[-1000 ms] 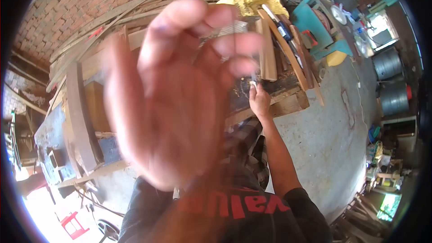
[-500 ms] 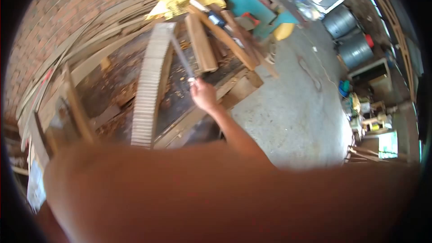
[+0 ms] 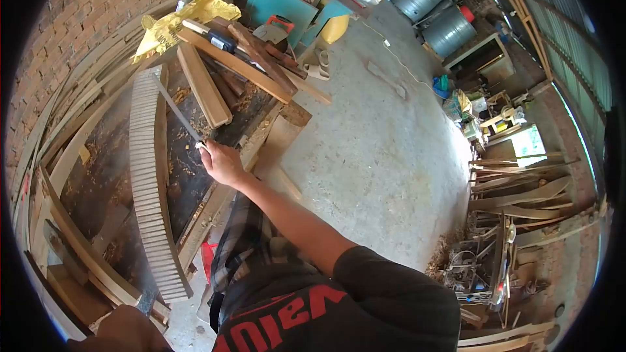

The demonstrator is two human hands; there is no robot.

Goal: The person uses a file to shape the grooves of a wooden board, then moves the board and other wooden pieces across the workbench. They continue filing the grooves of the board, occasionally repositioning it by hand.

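Observation:
My right hand (image 3: 223, 163) is closed round the near end of a long, thin grey metal tool (image 3: 176, 107), which looks like a file. Its far tip reaches the top end of a curved wooden piece (image 3: 147, 169) with many narrow ridges across its face. This curved piece lies along the dark workbench (image 3: 107, 169), to the left of my right hand. Bare skin, apparently part of my left arm (image 3: 130, 329), shows at the bottom left; the left hand itself is out of sight.
Wooden planks (image 3: 202, 88) and a cordless tool (image 3: 220, 40) lie on the bench's far end, beside a yellow sack (image 3: 189, 19). A teal machine (image 3: 277, 6) stands beyond. Metal drums (image 3: 447, 29) are farther right across the concrete floor (image 3: 378, 150). Long wood strips line the brick wall (image 3: 85, 13).
A blurred bare arm that crossed the lower view has dropped away to the bottom left. The view has swung right, now showing my shirt. My right hand still holds the thin tool.

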